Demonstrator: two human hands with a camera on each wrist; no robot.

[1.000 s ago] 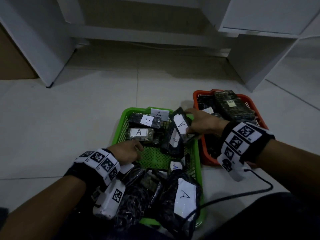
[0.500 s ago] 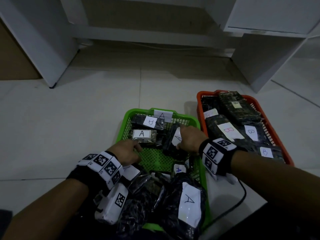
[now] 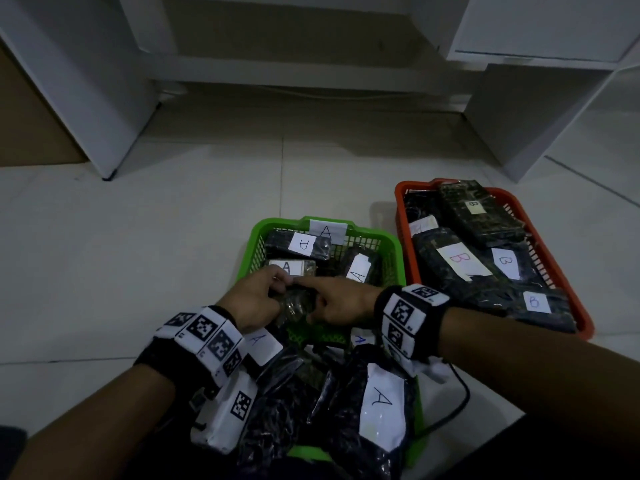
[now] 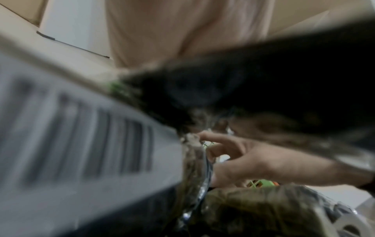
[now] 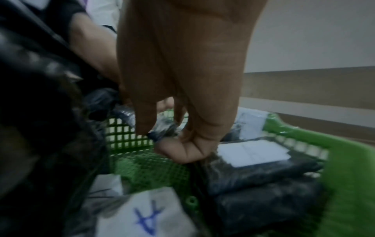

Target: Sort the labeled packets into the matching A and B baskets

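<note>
Left hand (image 3: pixel 258 299): over the middle of the green basket (image 3: pixel 391 242), fingers curled onto a dark crinkly packet (image 3: pixel 298 304); grip looks closed on it.
Right hand (image 3: pixel 341 301): meets the left hand on the same packet; in the right wrist view thumb and fingers (image 5: pixel 146 118) pinch its plastic edge just above the green mesh floor.
Held packet: no label readable; sits low in the basket between the 2 hands.
Green basket: white tag "A" (image 3: pixel 327 230) on its far rim; holds dark packets with white labels reading "A", 3 at the far end, more heaped at the near end, incl. 1 large "A" label (image 3: pixel 381 403).
Orange basket (image 3: pixel 554 258): just beside the green basket on its right; dark packets with labels "B" in pink, black and blue ink.
Obstructions: near heap of packets hides the basket's front; left wrist view blurred, a blurred barcode label (image 4: pixel 87 136) fills its left half.
Surroundings: tiled floor (image 3: pixel 138 254), white furniture (image 3: pixel 104 98) behind, black cable (image 3: pixel 460 400) by the right wrist.
</note>
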